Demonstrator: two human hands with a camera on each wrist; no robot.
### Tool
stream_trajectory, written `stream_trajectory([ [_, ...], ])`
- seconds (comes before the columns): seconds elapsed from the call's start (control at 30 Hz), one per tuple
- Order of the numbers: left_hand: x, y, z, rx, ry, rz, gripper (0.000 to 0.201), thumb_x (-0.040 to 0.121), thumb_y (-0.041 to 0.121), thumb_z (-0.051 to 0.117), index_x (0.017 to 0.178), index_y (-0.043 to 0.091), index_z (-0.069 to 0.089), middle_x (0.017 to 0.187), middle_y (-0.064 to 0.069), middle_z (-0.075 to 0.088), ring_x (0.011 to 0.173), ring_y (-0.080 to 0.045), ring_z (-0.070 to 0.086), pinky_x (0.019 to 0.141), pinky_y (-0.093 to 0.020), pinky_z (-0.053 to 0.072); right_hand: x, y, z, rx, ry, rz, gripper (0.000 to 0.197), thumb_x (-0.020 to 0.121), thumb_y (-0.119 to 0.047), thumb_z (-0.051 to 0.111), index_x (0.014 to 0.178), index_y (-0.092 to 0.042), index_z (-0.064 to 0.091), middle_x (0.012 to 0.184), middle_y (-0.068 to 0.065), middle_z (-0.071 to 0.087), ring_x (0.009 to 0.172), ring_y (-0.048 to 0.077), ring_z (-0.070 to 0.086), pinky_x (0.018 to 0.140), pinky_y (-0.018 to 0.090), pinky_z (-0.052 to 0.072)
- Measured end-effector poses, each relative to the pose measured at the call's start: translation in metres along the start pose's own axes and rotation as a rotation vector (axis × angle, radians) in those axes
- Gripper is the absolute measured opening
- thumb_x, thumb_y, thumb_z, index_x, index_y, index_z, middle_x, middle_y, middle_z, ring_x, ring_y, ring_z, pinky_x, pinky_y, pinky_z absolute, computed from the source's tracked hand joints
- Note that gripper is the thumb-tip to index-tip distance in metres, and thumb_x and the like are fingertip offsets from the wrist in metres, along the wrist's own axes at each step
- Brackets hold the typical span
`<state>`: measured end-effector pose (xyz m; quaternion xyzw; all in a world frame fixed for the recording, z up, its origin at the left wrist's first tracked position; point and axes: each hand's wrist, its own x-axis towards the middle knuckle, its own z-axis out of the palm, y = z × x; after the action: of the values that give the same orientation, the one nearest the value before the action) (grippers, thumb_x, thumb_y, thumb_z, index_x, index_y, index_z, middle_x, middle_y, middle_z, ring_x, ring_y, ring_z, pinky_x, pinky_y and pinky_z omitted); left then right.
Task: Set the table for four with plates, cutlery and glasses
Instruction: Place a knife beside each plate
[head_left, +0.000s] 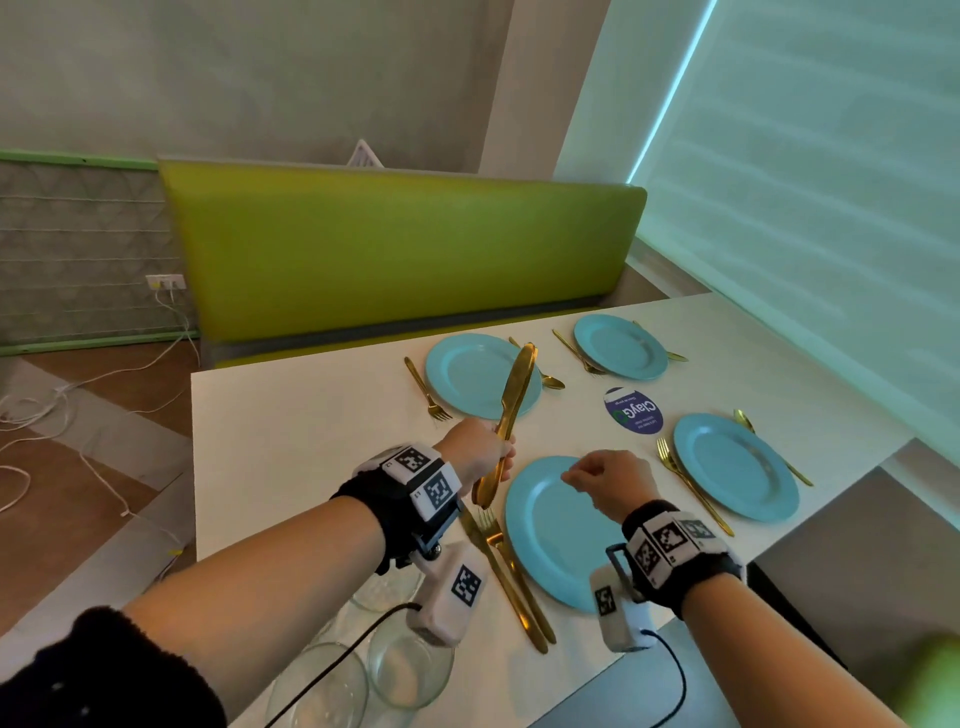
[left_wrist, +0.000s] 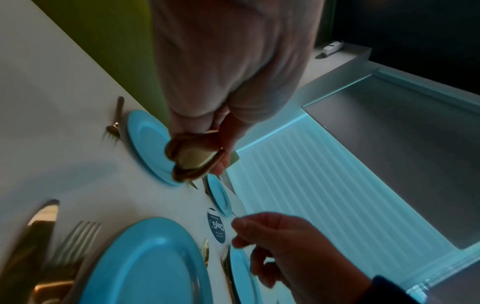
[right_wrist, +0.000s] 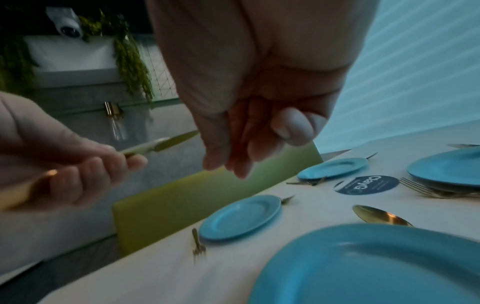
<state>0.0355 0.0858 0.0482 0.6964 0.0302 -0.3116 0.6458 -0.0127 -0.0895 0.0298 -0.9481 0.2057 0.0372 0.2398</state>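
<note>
My left hand (head_left: 493, 454) grips a bundle of gold knives (head_left: 514, 395) by the handles, blades pointing up and away, above the table (head_left: 291, 441). Their handle ends (left_wrist: 192, 158) show in the left wrist view. My right hand (head_left: 584, 473) hovers over the far rim of the near blue plate (head_left: 550, 535), fingers loosely curled and holding nothing. A gold fork and knife (head_left: 511, 582) lie left of that plate, and a spoon (right_wrist: 381, 216) lies at its far right. Three more blue plates (head_left: 478, 374) (head_left: 621, 345) (head_left: 735, 465) have forks and spoons beside them.
Clear glasses (head_left: 410, 670) stand at the table's near left corner, under my left forearm. A round dark-blue sticker (head_left: 634, 410) marks the table's middle. A green bench back (head_left: 405, 254) runs along the far side. White cables (head_left: 78, 395) lie on the floor at left.
</note>
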Motion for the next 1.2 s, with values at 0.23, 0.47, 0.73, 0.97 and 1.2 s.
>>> stream_trajectory([
  [0.23,0.0,0.01,0.029,0.121,-0.095,0.016,0.023,0.096,0.002,0.044,0.075,0.01,0.051,0.07,-0.007,0.051,0.06,-0.014,0.05,0.059,-0.02,0.046,-0.003,-0.021,-0.015,0.224,-0.006,-0.012,0.024,0.092,-0.04,0.054,0.084,-0.02,0.065,0.08,-0.006,0.066,0.055,0.008,0.055,0.05,0.02,0.043],
  [0.47,0.006,0.006,0.068,0.201,-0.189,0.0,0.028,0.094,-0.002,0.042,0.071,0.007,0.054,0.067,-0.009,0.052,0.059,-0.018,0.051,0.065,-0.03,0.051,0.001,0.003,-0.014,0.357,-0.048,0.048,0.025,0.091,-0.033,0.055,0.083,-0.014,0.069,0.072,-0.002,0.065,0.051,0.007,0.054,0.043,0.018,0.041],
  [0.73,0.051,0.018,0.108,0.249,-0.038,-0.051,0.022,0.094,0.006,0.043,0.097,-0.002,0.063,0.095,-0.02,0.065,0.083,-0.028,0.065,0.089,-0.039,0.054,0.046,0.053,-0.025,0.73,-0.129,0.223,0.023,0.09,-0.02,0.061,0.068,-0.013,0.061,0.068,0.001,0.062,0.047,0.012,0.047,0.045,0.021,0.036],
  [0.97,0.102,0.039,0.119,0.139,0.12,-0.111,0.035,0.099,0.006,0.033,0.066,0.013,0.044,0.065,-0.001,0.05,0.054,-0.011,0.049,0.051,-0.02,0.043,0.108,0.138,-0.052,0.28,-0.187,0.225,0.031,0.089,-0.023,0.061,0.06,-0.015,0.059,0.067,0.003,0.063,0.044,0.011,0.049,0.041,0.019,0.041],
  [1.2,0.131,0.046,0.129,0.09,0.227,-0.119,0.031,0.097,0.002,0.031,0.07,0.013,0.041,0.064,-0.003,0.046,0.051,-0.011,0.04,0.042,-0.018,0.031,0.144,0.2,-0.049,-0.257,-0.282,0.257,0.03,0.091,-0.038,0.054,0.086,-0.012,0.068,0.108,0.004,0.068,0.102,0.019,0.064,0.094,0.027,0.05],
])
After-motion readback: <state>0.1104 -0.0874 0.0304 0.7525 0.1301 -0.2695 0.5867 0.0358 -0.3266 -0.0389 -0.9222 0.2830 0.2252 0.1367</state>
